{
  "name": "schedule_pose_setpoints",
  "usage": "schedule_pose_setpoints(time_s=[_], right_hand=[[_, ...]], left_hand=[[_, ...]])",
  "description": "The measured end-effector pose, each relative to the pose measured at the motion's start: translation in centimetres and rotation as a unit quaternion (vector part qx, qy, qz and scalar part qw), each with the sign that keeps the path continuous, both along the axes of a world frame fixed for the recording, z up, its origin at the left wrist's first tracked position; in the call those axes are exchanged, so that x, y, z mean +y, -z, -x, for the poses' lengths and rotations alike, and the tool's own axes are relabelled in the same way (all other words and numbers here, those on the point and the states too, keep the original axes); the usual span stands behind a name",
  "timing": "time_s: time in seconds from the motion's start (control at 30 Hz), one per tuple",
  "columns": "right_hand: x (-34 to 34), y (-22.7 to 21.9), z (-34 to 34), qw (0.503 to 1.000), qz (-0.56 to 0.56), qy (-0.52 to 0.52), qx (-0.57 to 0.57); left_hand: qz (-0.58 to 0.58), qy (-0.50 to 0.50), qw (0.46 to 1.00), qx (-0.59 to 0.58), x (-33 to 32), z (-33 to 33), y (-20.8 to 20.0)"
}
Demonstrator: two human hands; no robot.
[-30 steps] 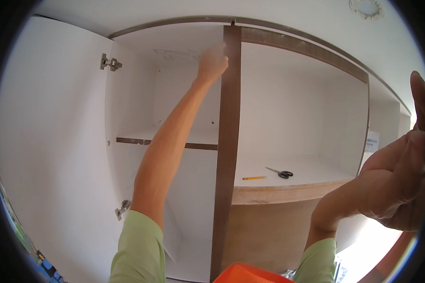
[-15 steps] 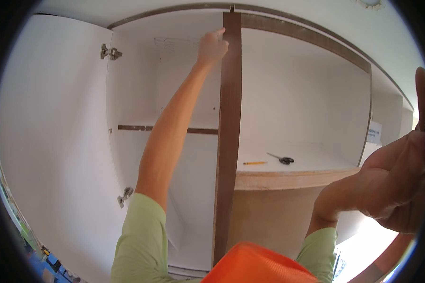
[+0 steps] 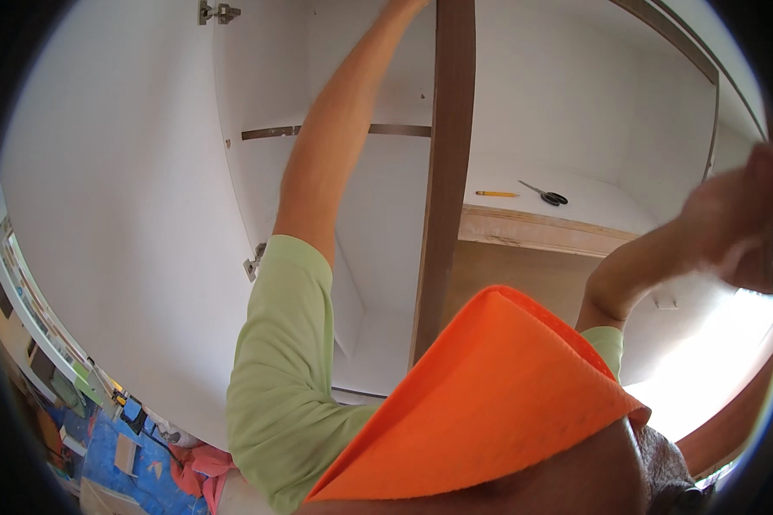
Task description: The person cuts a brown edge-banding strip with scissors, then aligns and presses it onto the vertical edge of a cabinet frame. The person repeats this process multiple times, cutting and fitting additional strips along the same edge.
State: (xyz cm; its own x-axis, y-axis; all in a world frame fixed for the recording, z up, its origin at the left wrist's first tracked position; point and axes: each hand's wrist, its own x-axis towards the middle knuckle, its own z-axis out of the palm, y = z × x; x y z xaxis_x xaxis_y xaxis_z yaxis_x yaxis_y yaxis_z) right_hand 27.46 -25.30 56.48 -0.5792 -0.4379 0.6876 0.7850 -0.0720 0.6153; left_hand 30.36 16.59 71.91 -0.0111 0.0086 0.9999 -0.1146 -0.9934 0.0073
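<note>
My left arm [image 3: 331, 129] is raised in front of an open white cabinet, close to its dark brown upright [image 3: 447, 163]. The left hand lies beyond the top edge of the picture, so its fingers are hidden. At the far right, my right hand [image 3: 734, 219] is lifted against the picture's dark rim and smeared by motion. Whether it holds anything cannot be made out. On the white shelf between the arms lie a yellow pencil [image 3: 496, 194] and black-handled scissors [image 3: 547, 196], both apart from the hands.
A white cabinet door [image 3: 120, 197] stands open at the left on metal hinges [image 3: 254, 262]. Orange fabric [image 3: 481, 395] covers the lower middle. Blue floor covering [image 3: 116, 459] with scattered items and reddish cloth [image 3: 202, 468] shows at lower left. Bright light falls at lower right.
The view has tipped downward, so the cabinet sits higher and more orange fabric and floor show. My left hand, earlier pointing at the upright's top, has left the picture. My right hand has blurred.
</note>
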Motion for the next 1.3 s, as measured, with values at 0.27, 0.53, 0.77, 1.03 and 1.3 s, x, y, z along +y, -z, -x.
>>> schedule_pose_setpoints(time_s=[0.27,0.53,0.77,1.03,1.3], right_hand=[[17.6,-10.3,-8.0,0.959,0.180,-0.054,0.211],[29.1,-12.2,-14.5,0.864,0.303,-0.183,0.359],[30.5,-11.6,-14.5,0.874,0.239,-0.186,0.380],[31.2,-11.4,-14.3,0.898,0.192,-0.192,0.347],[32.0,-11.0,-14.2,0.902,0.159,-0.209,0.343]], left_hand=[[0.027,0.021,0.999,0.017,0.2,0.0,0.1],[0.008,0.044,0.999,0.014,0.5,0.2,-0.1],[0.029,0.101,0.994,0.040,-1.4,1.9,1.0],[0.082,0.154,0.979,0.110,-2.0,2.7,0.4],[0.094,0.215,0.965,0.112,-1.6,2.3,0.8]])
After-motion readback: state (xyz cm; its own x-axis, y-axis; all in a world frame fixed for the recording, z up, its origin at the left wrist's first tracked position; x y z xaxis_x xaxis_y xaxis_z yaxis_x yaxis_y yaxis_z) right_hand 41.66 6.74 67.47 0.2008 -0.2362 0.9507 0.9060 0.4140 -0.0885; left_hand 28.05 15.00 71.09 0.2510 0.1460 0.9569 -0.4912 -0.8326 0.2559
